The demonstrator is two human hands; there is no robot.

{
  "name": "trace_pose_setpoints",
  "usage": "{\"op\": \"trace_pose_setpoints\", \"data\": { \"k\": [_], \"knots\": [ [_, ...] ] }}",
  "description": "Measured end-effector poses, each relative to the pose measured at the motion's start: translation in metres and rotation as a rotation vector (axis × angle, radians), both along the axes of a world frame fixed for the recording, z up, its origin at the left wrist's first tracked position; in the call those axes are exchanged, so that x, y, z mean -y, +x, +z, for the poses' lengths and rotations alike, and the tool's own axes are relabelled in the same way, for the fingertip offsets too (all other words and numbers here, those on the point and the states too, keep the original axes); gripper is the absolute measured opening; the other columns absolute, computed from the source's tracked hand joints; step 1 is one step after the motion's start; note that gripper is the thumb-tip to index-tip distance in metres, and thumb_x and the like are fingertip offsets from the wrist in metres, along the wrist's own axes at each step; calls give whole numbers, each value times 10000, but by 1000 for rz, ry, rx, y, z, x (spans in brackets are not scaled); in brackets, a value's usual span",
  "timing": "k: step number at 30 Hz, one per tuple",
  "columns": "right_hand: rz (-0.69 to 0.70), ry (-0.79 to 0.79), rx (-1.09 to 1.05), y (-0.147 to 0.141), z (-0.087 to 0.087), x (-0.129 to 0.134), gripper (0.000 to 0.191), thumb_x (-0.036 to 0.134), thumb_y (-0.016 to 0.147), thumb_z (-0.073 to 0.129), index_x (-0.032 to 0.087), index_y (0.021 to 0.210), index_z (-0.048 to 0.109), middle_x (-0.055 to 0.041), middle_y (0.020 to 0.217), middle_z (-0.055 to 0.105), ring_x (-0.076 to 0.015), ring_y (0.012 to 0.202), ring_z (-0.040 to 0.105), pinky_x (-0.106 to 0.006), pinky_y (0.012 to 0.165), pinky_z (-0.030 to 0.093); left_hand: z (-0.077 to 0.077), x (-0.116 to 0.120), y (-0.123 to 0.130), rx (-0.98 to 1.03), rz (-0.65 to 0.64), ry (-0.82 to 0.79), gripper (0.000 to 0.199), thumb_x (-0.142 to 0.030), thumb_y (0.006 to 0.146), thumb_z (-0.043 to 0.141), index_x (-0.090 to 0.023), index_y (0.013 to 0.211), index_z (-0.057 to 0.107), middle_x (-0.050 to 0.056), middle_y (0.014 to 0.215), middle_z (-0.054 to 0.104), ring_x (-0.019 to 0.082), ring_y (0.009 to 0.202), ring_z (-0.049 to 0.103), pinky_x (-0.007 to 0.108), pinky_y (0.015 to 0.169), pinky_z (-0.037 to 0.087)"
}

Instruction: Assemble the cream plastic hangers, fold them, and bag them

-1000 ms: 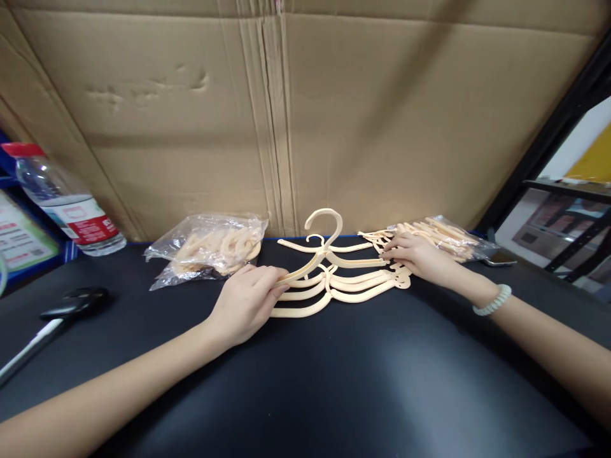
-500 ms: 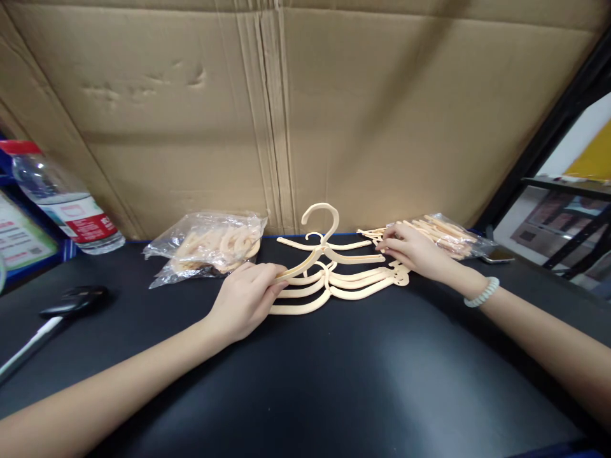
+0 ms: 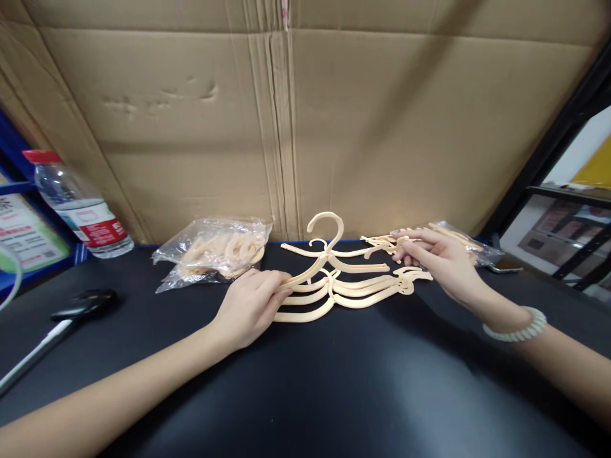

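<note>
My left hand (image 3: 252, 305) is closed round the left arm of a cream plastic clothes hanger (image 3: 356, 264), whose hook (image 3: 341, 222) stands up. Behind it lies another hanger (image 3: 298, 251) with a smaller hook. Several more hanger frames (image 3: 363, 299) lie stacked in front, and flat cream pieces with holes (image 3: 405, 283) rest at their right ends. My right hand (image 3: 442, 264) is pinched on a small cream plastic piece (image 3: 403, 242), partly covered by the fingers. Just left of those fingertips is a loose pile of thin cream pieces (image 3: 377, 242).
A clear bag of cream hooks (image 3: 217, 248) lies at the back left, and a bag of cream strips (image 3: 465, 238) behind my right hand. A water bottle (image 3: 90, 216), a black device with a white cable (image 3: 83, 305) and a cardboard wall (image 3: 191, 127) border the black table (image 3: 305, 394).
My right hand has drawn slightly right from the pile and now shows a small cream plastic piece at its fingertips. My left hand keeps its hold on the hanger. The view has shifted a little.
</note>
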State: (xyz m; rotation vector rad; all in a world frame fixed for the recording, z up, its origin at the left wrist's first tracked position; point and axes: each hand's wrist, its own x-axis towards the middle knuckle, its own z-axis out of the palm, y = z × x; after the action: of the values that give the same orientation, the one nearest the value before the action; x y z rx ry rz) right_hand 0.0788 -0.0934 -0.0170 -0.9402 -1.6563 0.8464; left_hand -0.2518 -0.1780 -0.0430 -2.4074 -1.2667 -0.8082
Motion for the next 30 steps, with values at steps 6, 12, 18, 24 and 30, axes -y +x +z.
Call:
{"op": "trace_pose_setpoints", "data": {
  "k": [6,12,18,24,30],
  "knots": [
    [92,-312,-294,-3,-1,2,246,339,748,712,174,927,745,-106,924,743,-178,744,622,-312,668,485,1,1,0,3,4,-5,184,-254,993,408,-166,977,568,36,853,690,192,694,595,312,668,422],
    [137,-400,-309,0,-7,-3,227,356,737,774,204,901,733,-39,907,719,-110,716,586,-244,652,488,0,0,-3,-3,9,-49,184,-243,986,406,-167,972,573,25,778,656,193,664,577,308,643,421],
    [139,-472,-352,-5,-9,0,252,237,656,833,220,828,649,-24,891,725,-115,745,633,-223,687,530,3,1,-1,0,7,-104,200,-250,985,396,-165,976,577,26,775,645,193,667,567,310,647,425],
    [177,-544,-263,-2,-9,0,222,287,666,831,200,795,673,-56,996,720,-153,908,658,-233,788,546,4,2,-1,3,18,-127,208,-257,985,387,-170,951,574,31,794,650,193,682,572,311,656,429],
    [330,-662,-207,7,-10,-6,251,340,677,832,172,763,666,-67,1081,696,-118,800,641,-259,823,544,3,2,-1,-1,20,-117,216,-264,985,377,-179,936,570,29,798,655,183,674,566,301,653,431]
  ]
}}
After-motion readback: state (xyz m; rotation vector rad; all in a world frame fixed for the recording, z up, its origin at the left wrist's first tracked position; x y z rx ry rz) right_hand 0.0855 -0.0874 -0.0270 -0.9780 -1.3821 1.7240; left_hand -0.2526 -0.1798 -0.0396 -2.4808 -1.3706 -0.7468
